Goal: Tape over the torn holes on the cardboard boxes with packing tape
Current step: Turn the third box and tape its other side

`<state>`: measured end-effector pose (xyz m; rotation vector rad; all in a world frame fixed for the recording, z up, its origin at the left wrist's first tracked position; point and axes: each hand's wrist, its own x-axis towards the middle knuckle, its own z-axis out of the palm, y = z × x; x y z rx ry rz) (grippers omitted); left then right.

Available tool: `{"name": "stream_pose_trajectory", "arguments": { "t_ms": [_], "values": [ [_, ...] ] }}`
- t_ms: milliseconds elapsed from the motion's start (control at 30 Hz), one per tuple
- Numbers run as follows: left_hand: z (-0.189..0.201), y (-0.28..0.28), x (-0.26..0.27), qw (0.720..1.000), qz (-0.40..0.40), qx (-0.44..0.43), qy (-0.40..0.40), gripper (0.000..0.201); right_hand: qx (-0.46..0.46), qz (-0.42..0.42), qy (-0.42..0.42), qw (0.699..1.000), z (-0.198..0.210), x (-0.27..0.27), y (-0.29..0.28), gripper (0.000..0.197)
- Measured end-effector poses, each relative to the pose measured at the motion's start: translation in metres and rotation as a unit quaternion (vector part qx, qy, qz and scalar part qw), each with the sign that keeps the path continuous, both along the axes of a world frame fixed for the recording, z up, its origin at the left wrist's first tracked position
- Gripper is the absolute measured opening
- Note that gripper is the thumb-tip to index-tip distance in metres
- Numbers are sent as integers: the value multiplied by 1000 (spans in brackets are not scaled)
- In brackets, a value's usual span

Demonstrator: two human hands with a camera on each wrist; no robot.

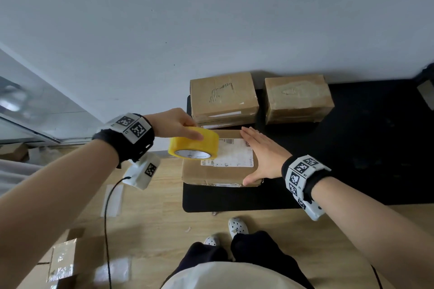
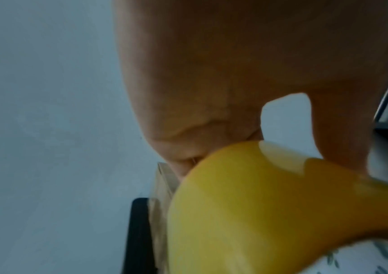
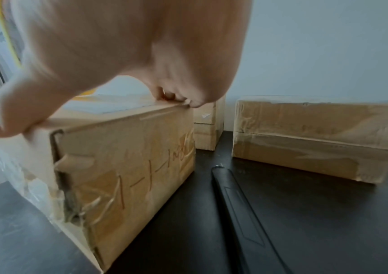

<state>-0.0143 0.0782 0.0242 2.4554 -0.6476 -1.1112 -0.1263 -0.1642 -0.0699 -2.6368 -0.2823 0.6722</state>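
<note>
My left hand (image 1: 185,128) grips a yellow roll of packing tape (image 1: 193,145) and holds it over the left end of the near cardboard box (image 1: 211,172), which carries a white shipping label (image 1: 231,153). In the left wrist view the tape roll (image 2: 258,204) fills the lower right under my left hand (image 2: 235,83). My right hand (image 1: 260,152) lies flat and open on the box's right end, thumb at the front corner. The right wrist view shows my right hand (image 3: 118,46) on that box (image 3: 136,157), whose side is torn and crumpled at the near corner (image 3: 71,204).
Two more cardboard boxes stand at the back against the wall: one with a scuffed, torn top (image 1: 223,95) and one with tape across its top (image 1: 297,97). All sit on a black table (image 1: 364,148). A long black object (image 3: 242,213) lies on the table right of the near box.
</note>
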Motion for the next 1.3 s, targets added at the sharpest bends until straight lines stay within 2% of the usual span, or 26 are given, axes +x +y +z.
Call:
{"name": "stream_pose_trajectory", "arguments": {
  "t_ms": [67,200,333,400,600,900,1133,1200,1300],
  "values": [
    [5,16,5,1000,-5,26,1,35,0,-1,-2,1000,1,-1,0,137],
    [4,50,12,992,-16,113,-61,54,-5,-1,-2,1000,3,-1,1,137],
    [-9,75,14,979,-15,175,-100,48,-10,0,1,1000,5,0,2,138],
    [-20,79,13,978,-12,182,-100,43,-18,1,2,1000,6,0,3,138],
    [-48,85,15,976,-9,193,-96,53,-48,8,-4,999,4,2,4,139],
    [-72,82,19,971,-16,217,-96,55,-81,7,13,997,2,12,3,140],
    [-79,80,20,974,-24,207,-88,50,-93,4,29,995,9,5,13,137],
    [-79,80,20,976,-19,200,-89,50,-84,17,8,996,15,1,28,130],
    [-79,82,20,978,-14,187,-87,50,-52,47,-42,997,19,-4,68,105]
  ]
}}
